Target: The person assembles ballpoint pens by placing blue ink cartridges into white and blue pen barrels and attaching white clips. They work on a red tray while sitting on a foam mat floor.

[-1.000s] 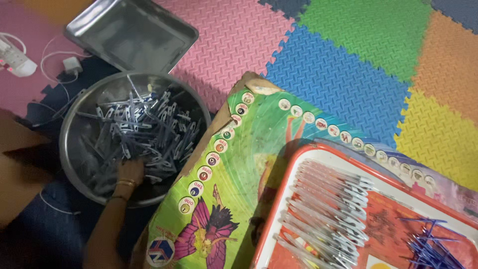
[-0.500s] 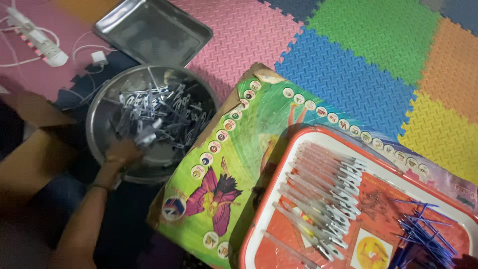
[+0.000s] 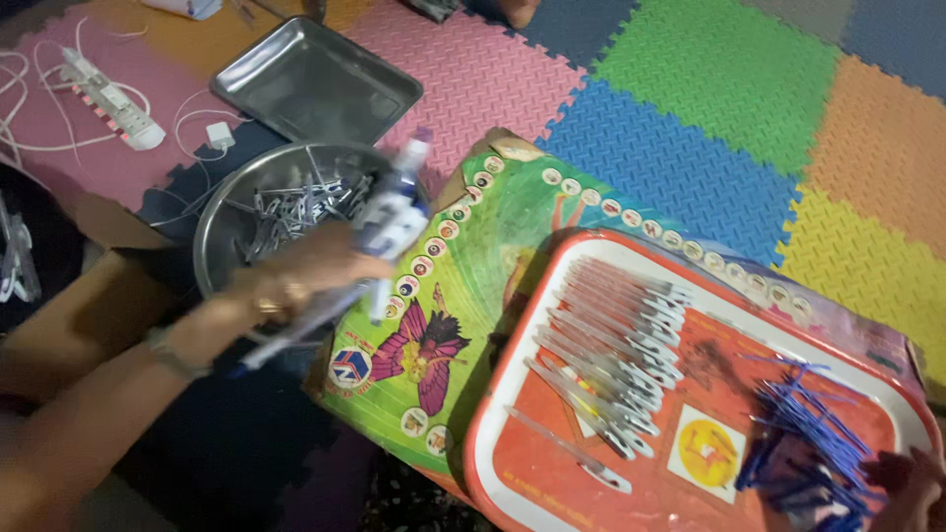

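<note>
Foam floor mats [image 3: 690,128]: lying as interlocking squares in pink, blue, green, orange and yellow, covering the ground under everything.
Printed board [image 3: 463,296]: green, with a butterfly picture and a row of small round pictures along its edge, sitting tilted beside the bowl and bearing the red tray.
Red tray [image 3: 729,394]: resting on the board with a white rim; a row of silver pen barrels [image 3: 611,345] is lying side by side on its left half.
Blue refills [image 3: 798,443]: piling loosely at the tray's right end.
Flat steel tray [image 3: 315,84]: sitting on the pink mat just beyond the bowl.
Steel bowl [image 3: 222,222]: standing on a dark blue mat, holding a heap of silver pen parts [image 3: 296,207].
Left hand [image 3: 305,271]: closing around a blurred bundle of pens [image 3: 389,222], lifting it over the bowl's near rim, right at the board's edge.
Right hand [image 3: 912,483]: showing only partly at the lower right corner, fingers touching the blue refills; whether it is gripping any cannot be told.
Power strip [image 3: 108,94]: white, lying with its cables on the pink mat, well apart from the hands.
</note>
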